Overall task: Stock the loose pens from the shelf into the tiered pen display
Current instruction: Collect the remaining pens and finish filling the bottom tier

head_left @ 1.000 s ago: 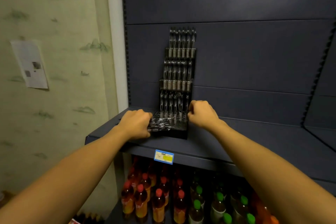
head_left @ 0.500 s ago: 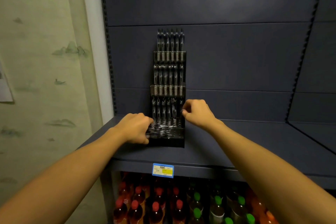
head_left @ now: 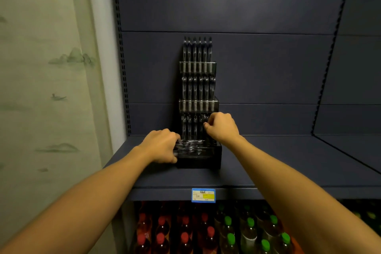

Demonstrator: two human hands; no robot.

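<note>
Two hands at frame centre: my left hand (head_left: 162,146) grips the loose pens (head_left: 189,147) bundled on the tiered pen display (head_left: 199,158); my right hand (head_left: 220,129) pinches one pen at the lowest filled row. Step: seating. Next: align tip with slot.

Two bare forearms (no sleeves showing) ending in ringless hands (head_left: 162,144).

Tiered pen display (head_left: 198,107) on dark shelf (head_left: 268,163). L hand (head_left: 162,146) grips loose pens (head_left: 190,147) at its base; R hand (head_left: 221,127) pinches a pen in bottom tier.
</note>
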